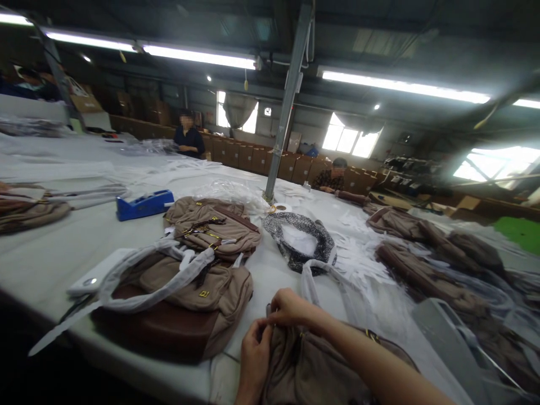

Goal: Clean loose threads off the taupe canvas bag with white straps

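A brown fabric bag (314, 368) lies at the table's near edge, partly covered by my right forearm. At its upper left corner, my left hand (255, 349) is closed in a pinch on the bag's edge. My right hand (291, 308) reaches across from the right, its fingertips pinched together against the left ones. A small dark bit shows between them, too hidden to name. Just beyond, a strap in white wrapping (310, 281) loops up. To the left rests a second brown bag (202, 287) with a dark leather base, a gold emblem and white-wrapped handles.
A blue tape dispenser (144, 205) stands behind the left bag, near another brown bag (215, 225). Farther back are a black-and-white speckled ring (280, 230) and a metal post (287, 107). More brown bags (439, 281) lie right, beside a grey device (447, 332). Two people sit across the table.
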The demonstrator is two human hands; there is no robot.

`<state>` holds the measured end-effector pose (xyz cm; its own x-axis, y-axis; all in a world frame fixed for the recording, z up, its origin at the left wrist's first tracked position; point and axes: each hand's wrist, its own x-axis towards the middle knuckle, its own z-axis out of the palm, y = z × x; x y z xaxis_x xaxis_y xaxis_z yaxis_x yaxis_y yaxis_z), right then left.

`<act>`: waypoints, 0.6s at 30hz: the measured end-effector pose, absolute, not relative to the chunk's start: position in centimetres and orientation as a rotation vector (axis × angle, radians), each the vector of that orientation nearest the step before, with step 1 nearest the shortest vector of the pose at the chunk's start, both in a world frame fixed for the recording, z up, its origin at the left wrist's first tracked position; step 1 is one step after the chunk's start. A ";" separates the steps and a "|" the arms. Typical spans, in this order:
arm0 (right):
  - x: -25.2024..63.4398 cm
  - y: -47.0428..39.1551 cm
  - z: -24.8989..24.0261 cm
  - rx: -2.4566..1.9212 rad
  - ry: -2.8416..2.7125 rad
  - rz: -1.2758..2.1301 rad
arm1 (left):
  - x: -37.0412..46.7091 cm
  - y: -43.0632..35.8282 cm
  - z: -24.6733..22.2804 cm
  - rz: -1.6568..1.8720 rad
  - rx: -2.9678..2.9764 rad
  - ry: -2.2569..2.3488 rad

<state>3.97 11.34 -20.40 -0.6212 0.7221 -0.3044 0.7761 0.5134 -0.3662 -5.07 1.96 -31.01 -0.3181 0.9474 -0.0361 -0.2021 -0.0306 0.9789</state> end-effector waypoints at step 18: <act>4.8 11.1 -20.5 1.044 2.838 -0.615 | -6.2 3.2 -32.5 1.490 0.711 1.076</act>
<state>4.85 11.15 -20.50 -0.7697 0.6107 -0.1859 0.6329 0.6920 -0.3473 -6.17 3.24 -32.54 -0.2088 0.9701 -0.1236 -0.4225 0.0245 0.9060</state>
